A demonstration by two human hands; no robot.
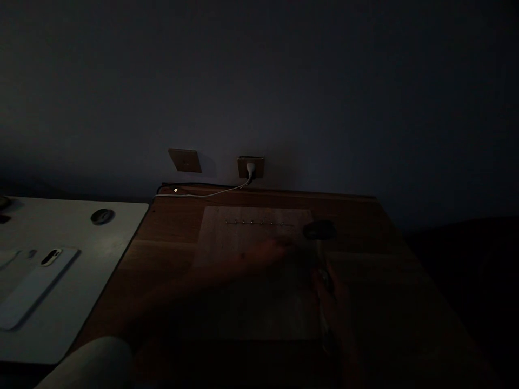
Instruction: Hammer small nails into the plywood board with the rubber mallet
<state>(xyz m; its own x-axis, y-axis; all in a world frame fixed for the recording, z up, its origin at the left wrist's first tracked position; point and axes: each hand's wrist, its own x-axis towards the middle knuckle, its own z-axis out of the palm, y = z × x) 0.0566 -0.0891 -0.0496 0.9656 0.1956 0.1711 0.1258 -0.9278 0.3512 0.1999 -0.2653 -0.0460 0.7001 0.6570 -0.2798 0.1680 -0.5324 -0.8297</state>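
My right hand (334, 297) is wrapped round the handle of a hammer (320, 230), whose dark head is raised over the right edge of a pale board (239, 243). Reaching across that board from the left, my left hand (275, 248) has its fingers drawn together near the board's right side. Whatever they may pinch is lost in the dark. Beyond the left hand, several small nails (252, 222) form a row along a thin line near the board's far edge.
The board lies on a wooden table (158, 254) against a wall. A white cable (211, 193) runs along the back edge to a wall socket (260, 167). On a white table (109, 254) to the left are a phone (36, 289) and a dark round object (101, 216).
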